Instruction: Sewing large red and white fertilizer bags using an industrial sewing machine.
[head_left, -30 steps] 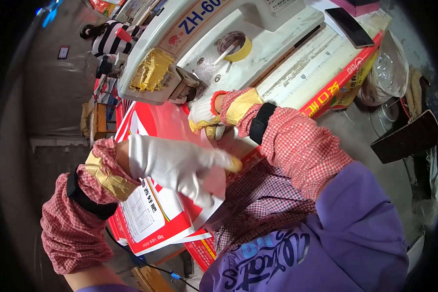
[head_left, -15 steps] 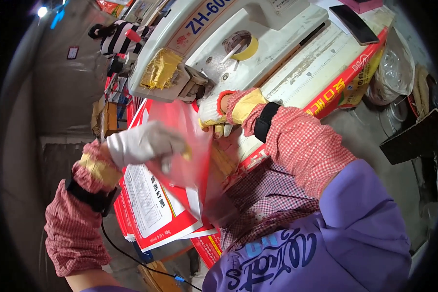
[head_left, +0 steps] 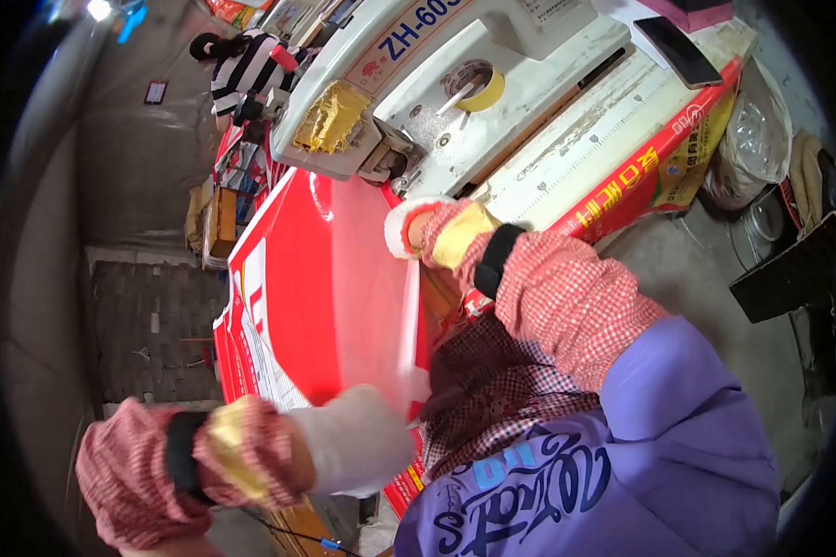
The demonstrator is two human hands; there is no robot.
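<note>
A red and white printed bag [head_left: 297, 288] lies under the sewing machine's [head_left: 381, 70] head, its right edge running toward me. At the bag's near corner is my left hand [head_left: 360, 441] in a white glove, smeared by motion; its fingers are turned out of sight. My right hand [head_left: 416, 228], also gloved, is at the bag's edge just below the machine head. Its fingers are hidden too, so I cannot tell how firmly either hand grips. Yellow cloth [head_left: 330, 118] is wrapped around part of the machine head.
A roll of yellow tape [head_left: 486, 91] sits on the machine bed. To the right, a phone [head_left: 680, 51] lies on the worktable [head_left: 567, 153]. A clear plastic bag [head_left: 751, 130] stands beyond the table's edge. Another person [head_left: 246, 70] in black and white stripes is at the far left.
My left hand has moved down toward me, and the red bag now lies spread flatter and farther along. My right hand has shifted slightly, its fingers no longer showing.
</note>
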